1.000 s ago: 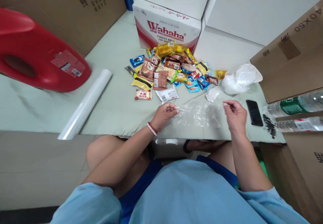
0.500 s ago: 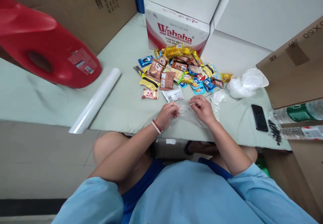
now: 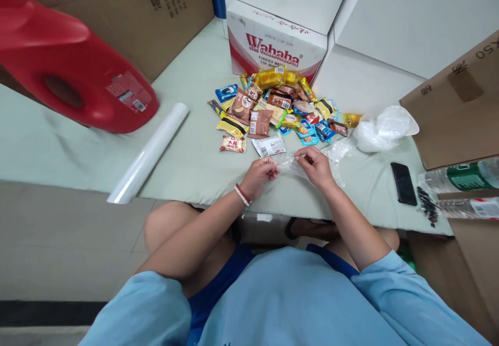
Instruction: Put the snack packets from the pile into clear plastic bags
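My left hand [image 3: 260,173] and my right hand [image 3: 317,165] are both pinched on a thin clear plastic bag [image 3: 290,166] held just above the pale green table [image 3: 187,158], near its front edge. The bag stretches between the two hands, crumpled. Just beyond my fingers lies a white snack packet [image 3: 268,145], and behind it a pile of several colourful snack packets [image 3: 276,109]. A beaded bracelet sits on my left wrist.
A roll of clear film [image 3: 150,152] lies left of the hands. A red plastic stool [image 3: 66,70] sits at far left. A Wahaha carton [image 3: 275,49] stands behind the pile. White bags [image 3: 384,127], a black phone [image 3: 403,183] and two water bottles [image 3: 462,177] lie right.
My right hand came in from the right to meet the left, gathering the flat plastic bag into a bunch between both hands. The view shifted slightly.
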Tool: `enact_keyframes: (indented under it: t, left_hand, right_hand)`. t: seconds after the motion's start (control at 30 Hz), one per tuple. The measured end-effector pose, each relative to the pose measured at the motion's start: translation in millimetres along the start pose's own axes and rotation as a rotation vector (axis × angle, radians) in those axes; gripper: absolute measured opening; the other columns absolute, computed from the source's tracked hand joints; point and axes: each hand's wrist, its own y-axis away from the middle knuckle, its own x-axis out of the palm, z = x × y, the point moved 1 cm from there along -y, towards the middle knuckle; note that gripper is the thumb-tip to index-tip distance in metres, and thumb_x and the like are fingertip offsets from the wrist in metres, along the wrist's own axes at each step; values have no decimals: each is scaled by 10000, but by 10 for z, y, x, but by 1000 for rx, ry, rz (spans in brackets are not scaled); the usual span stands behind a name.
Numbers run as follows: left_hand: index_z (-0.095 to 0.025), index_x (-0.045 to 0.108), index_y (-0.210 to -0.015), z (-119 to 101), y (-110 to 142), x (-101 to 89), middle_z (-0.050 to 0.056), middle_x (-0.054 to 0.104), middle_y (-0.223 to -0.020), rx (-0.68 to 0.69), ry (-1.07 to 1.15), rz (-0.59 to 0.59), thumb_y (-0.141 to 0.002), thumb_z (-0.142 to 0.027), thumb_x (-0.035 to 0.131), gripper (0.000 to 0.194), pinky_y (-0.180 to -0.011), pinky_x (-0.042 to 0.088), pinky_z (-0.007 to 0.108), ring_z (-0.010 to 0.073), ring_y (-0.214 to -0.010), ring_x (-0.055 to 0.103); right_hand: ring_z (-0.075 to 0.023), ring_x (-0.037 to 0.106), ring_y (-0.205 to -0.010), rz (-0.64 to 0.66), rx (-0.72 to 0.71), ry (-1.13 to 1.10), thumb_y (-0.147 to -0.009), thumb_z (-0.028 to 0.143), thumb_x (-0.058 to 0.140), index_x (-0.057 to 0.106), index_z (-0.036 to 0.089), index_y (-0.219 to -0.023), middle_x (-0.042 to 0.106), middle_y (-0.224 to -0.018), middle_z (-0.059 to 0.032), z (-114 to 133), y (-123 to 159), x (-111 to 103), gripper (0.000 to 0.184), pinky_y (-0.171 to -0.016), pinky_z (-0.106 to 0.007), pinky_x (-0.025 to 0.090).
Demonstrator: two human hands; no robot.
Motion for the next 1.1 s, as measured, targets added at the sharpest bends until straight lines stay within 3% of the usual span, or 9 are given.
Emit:
enact_keyframes:
  t: [0.17, 0.33, 0.47, 0.57, 0.67, 0.73, 0.97, 1.1]
  left_hand:
    - [-197, 504, -694, -46, -18, -19, -3, 633, -697, 0, 71, -25, -746, -351, 765, 307, -592, 407, 229, 84, -582, 541]
    - [-194, 536, -694, -71, -19, -7, -19, 615, -674, 21, 51, -49, -704, -332, 793, 291, -577, 405, 223, 83, -576, 538]
    - [-187, 559, -662, -55, 0, 23, -18, 599, -658, 37, -12, -36, -688, -325, 802, 281, -574, 399, 232, 88, -583, 527]
    - [-183, 566, -655, -45, 9, 26, -16, 599, -646, 37, -57, -10, -684, -339, 802, 285, -585, 401, 233, 91, -588, 525]
    - [-183, 559, -664, -48, 2, 7, -15, 611, -650, 41, -62, -2, -694, -372, 808, 314, -590, 403, 230, 89, -585, 525]
    - [-187, 540, -674, -52, -8, -11, -14, 625, -658, 43, -43, -12, -704, -396, 816, 348, -592, 404, 226, 87, -584, 532]
    - [-194, 518, -719, -41, -35, -44, -8, 660, -689, 54, -11, -34, -755, -470, 803, 398, -603, 409, 225, 84, -584, 547]
    - [-184, 555, -723, -22, -35, -31, -10, 648, -698, 76, -54, -17, -759, -479, 797, 384, -610, 403, 232, 86, -600, 544]
  right_hand:
    - [-188, 548, -753, -80, 18, 12, -946, 487, 664, 718, 266, -907, 677, -994, -51, 157, 270, -201, 231, -714, -336, 469]
    - [-177, 555, -713, -66, -27, 65, -986, 430, 636, 722, 270, -946, 681, -1060, -64, 235, 453, -323, 186, -694, -350, 481]
    - [-139, 526, -634, -87, -66, 161, -956, 338, 646, 734, 241, -1124, 650, -1170, -83, 52, 173, -226, 213, -736, -352, 510]
    - [-155, 567, -712, 19, -68, 236, -866, 267, 709, 723, 212, -1227, 615, -1288, -114, -137, -198, -65, 365, -748, -339, 511]
    - [-199, 609, -848, 200, -74, 288, -830, 216, 702, 766, 187, -1011, 688, -1095, -99, -244, -450, 53, 194, -765, -307, 486]
    - [-188, 600, -814, 250, -82, 275, -857, 219, 664, 751, 182, -895, 701, -935, -73, -269, -479, 54, 103, -768, -292, 465]
    - [-135, 506, -655, 172, 50, 77, -915, 369, 626, 692, 185, -916, 689, -842, -22, -306, -211, -185, 195, -654, -257, 405]
    - [-129, 481, -649, 194, -81, 125, -894, 371, 695, 698, 187, -1002, 668, -896, -23, -207, -247, -138, 214, -666, -262, 406]
